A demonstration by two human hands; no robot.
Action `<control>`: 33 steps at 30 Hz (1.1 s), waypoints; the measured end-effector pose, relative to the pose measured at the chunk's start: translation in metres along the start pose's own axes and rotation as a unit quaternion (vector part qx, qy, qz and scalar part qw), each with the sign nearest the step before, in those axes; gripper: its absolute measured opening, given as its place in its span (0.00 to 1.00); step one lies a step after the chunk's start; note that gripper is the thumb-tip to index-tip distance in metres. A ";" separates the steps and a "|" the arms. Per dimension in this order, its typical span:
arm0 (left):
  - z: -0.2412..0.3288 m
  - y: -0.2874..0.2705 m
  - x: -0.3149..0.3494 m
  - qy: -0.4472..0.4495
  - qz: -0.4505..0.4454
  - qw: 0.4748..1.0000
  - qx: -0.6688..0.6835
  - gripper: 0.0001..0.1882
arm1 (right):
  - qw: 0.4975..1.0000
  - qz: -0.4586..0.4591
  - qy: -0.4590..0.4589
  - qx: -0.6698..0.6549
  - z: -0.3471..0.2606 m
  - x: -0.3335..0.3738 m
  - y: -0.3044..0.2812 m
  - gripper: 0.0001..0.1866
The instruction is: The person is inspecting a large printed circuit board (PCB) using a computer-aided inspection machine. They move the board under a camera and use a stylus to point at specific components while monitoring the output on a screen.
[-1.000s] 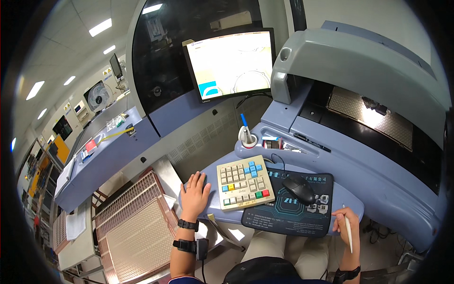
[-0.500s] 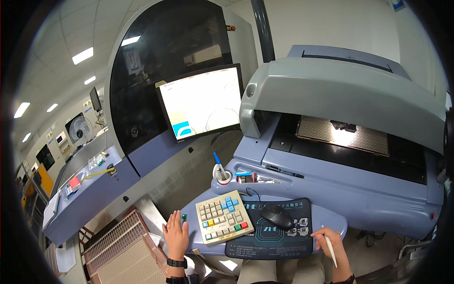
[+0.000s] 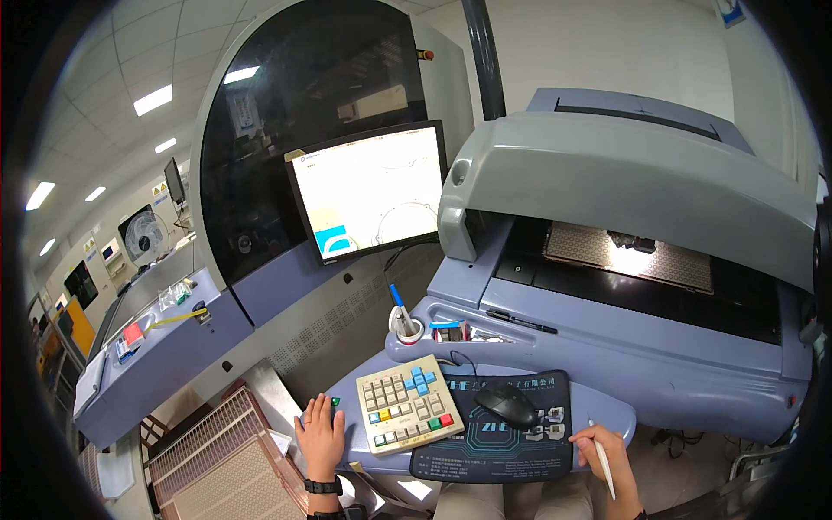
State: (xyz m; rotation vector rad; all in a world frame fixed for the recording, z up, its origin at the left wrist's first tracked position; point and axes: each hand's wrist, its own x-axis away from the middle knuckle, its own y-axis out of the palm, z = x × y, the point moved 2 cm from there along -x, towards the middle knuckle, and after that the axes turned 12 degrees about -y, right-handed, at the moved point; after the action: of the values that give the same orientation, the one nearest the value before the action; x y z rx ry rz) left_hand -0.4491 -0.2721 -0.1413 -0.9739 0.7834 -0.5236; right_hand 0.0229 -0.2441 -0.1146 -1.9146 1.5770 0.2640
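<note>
My left hand (image 3: 321,440) rests with straight, slightly spread fingers on the left end of the blue console ledge (image 3: 351,390). Its fingertips lie beside a small green button (image 3: 335,401); whether they touch it I cannot tell. To the right of that hand sits a beige keypad (image 3: 407,405) with grey, blue and coloured keys. A slim white pen-shaped stick (image 3: 603,464) is held in my right hand (image 3: 611,459), near the right edge of the dark mouse pad (image 3: 494,459). On the pad lies a black mouse (image 3: 506,405), untouched.
A monitor (image 3: 373,191) shows line curves. Right of it, a grey-hooded machine (image 3: 624,165) has a lit perforated plate (image 3: 676,264) under its head. A holder (image 3: 405,328) with a blue pen and a black pen (image 3: 520,321) stand behind the pad. Mesh-like panels (image 3: 225,459) lie lower left.
The view has shifted slightly. My left fingertips sit closer to the green button, and the curves on the monitor differ a little. My right hand still holds the white stick.
</note>
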 end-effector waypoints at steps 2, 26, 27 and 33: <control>-0.001 0.002 0.000 0.001 0.001 1.000 -0.003 0.25 | 1.000 0.002 0.004 -0.004 -0.001 0.000 0.000 0.05; 0.108 -0.075 -0.007 0.259 -0.116 0.947 0.152 0.22 | 0.996 -0.080 -0.021 0.025 -0.008 -0.051 -0.077 0.28; 0.144 -0.081 -0.009 0.324 -0.153 0.919 0.163 0.22 | 0.997 -0.051 0.021 0.046 -0.002 -0.057 -0.095 0.25; 0.330 -0.065 0.008 0.569 -0.240 0.773 0.148 0.24 | 0.989 0.090 -0.030 0.113 0.025 -0.145 -0.172 0.13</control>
State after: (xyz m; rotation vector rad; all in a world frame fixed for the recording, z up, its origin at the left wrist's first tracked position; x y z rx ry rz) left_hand -0.1889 -0.1354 0.0222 -0.4589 1.4620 -1.7264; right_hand 0.1517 -0.0992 0.0013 -1.5824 1.6645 0.2077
